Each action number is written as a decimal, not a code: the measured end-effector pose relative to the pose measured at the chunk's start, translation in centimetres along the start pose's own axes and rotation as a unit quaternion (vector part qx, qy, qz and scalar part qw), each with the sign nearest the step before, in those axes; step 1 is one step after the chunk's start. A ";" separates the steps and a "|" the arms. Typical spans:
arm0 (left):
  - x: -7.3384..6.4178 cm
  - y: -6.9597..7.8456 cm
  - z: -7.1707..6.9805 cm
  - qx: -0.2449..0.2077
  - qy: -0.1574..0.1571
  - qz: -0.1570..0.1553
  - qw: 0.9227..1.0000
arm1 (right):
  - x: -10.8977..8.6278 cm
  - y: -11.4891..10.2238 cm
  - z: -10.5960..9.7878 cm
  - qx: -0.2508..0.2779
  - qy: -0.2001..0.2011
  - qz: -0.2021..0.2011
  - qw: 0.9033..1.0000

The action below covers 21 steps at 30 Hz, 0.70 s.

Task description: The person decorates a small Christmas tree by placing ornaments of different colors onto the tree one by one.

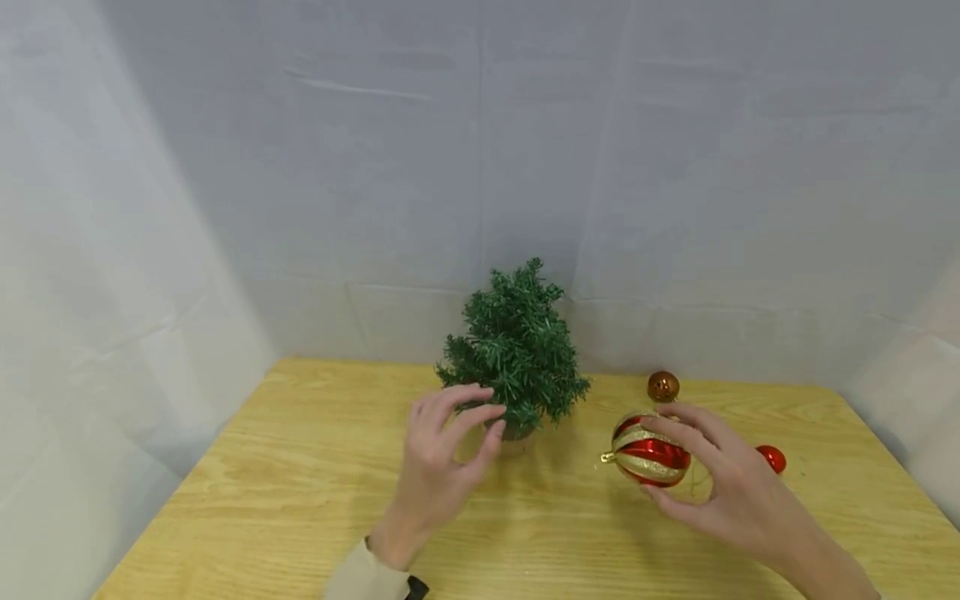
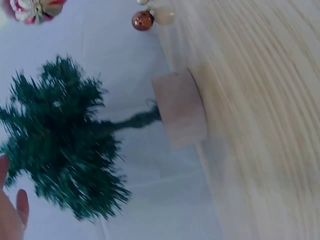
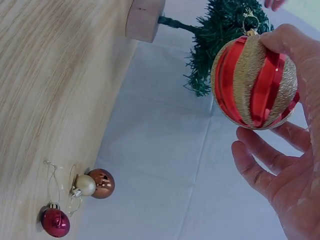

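Red-and-gold striped bauble (image 1: pixel 651 463) pinched by right hand (image 1: pixel 726 477), above wood-grain tabletop (image 1: pixel 285 467), right of miniature Christmas tree (image 1: pixel 517 342); left hand (image 1: pixel 444 446) spread, holding nothing. Risk: rounded bauble could slip if pinch eases.

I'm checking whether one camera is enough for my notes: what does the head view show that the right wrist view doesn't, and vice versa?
Only the head view: the pale sleeve and dark band at the person's left wrist.

Only the right wrist view: a small cream ball beside the brown ball.

Both: the right hand holding the striped ornament, the green tree, the red ball, the brown ball, the wooden table, and the left hand, though just its fingertips in the wrist view.
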<state>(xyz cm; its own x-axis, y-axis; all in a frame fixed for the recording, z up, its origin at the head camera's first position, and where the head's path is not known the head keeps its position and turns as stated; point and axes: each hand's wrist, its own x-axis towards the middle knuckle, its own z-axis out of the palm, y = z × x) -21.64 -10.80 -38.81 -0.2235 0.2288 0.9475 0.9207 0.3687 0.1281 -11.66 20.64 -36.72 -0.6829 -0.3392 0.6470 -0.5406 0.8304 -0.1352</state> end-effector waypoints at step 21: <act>-1.1 3.0 2.4 0.054 -0.104 0.165 0.979 | 0.7 -1.8 0.1 0.054 -0.023 0.005 0.998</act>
<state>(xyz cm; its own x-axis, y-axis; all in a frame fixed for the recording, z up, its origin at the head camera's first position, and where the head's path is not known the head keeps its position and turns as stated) -19.40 -7.84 -40.19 0.0098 0.5255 0.8507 0.9169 0.3348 -0.2174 -11.19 18.82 -36.13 -0.7090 -0.3520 0.6110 -0.5813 0.7822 -0.2239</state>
